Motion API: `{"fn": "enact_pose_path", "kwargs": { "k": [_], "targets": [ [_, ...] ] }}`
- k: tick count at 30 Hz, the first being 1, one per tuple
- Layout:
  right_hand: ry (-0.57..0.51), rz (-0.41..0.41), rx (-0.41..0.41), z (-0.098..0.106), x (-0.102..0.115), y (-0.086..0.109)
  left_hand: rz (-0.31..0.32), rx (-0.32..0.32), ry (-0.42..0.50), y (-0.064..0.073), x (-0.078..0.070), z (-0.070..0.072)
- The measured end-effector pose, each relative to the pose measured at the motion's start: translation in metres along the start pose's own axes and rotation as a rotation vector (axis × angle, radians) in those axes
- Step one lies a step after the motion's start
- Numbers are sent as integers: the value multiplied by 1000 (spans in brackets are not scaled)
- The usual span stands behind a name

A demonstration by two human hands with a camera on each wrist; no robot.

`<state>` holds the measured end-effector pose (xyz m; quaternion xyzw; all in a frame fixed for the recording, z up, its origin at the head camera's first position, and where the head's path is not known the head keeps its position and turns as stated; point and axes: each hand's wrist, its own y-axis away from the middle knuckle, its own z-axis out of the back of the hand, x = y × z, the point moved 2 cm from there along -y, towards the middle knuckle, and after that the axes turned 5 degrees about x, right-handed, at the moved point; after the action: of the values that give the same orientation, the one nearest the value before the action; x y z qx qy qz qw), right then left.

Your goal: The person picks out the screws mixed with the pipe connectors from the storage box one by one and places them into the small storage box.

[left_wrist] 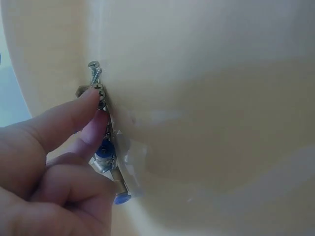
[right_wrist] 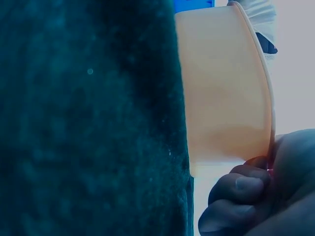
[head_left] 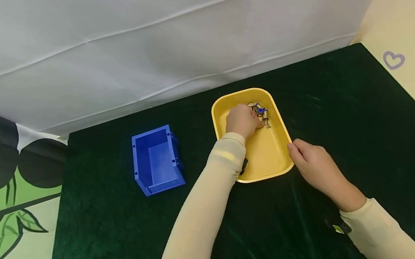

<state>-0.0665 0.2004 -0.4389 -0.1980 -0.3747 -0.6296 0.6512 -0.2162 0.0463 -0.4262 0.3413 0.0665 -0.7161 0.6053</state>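
My left hand [head_left: 242, 120] reaches into a yellow plastic tray [head_left: 267, 160]. In the left wrist view its thumb and finger pinch at a small Phillips-head screw [left_wrist: 101, 94] in the pile, while the other fingers curl below. Another screw [left_wrist: 94, 65] stands just beyond the fingertips. Metal fittings with blue ends [head_left: 261, 111] lie beside that hand, partly hidden by it. At the tray's near right corner, my right hand [head_left: 315, 166] grips the rim between thumb and curled fingers; the right wrist view shows the tray's outer wall [right_wrist: 224, 88] next to these fingers.
A blue open-front bin [head_left: 161, 164] sits left of the tray on the dark green cloth [head_left: 107, 245]. White fabric [head_left: 179, 57] hangs behind the table's back edge. A clear plastic scrap [left_wrist: 132, 157] lies by the fittings.
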Motion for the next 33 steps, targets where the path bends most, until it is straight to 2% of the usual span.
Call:
{"fn": "enact_pose_path", "kwargs": {
  "k": [6, 12, 17, 24, 29, 33],
  "targets": [
    [-7, -15, 18, -1, 1, 1, 1, 17, 24, -1, 5, 1],
    [-11, -13, 27, -2, 1, 2, 30, 4, 55, 1, 6, 0],
    [-6, 1, 35, -2, 1, -1, 38, -19, -7, 1, 7, 0],
    [8, 5, 46, 0, -2, -3, 94, -4, -74, -2, 7, -2],
    [21, 19, 27, 5, -7, -4, 91, -28, -157, -3, -2, -5],
    [28, 13, 2, 8, -13, -1, 77, -11, -175, -3, -10, -8]
  ]
}}
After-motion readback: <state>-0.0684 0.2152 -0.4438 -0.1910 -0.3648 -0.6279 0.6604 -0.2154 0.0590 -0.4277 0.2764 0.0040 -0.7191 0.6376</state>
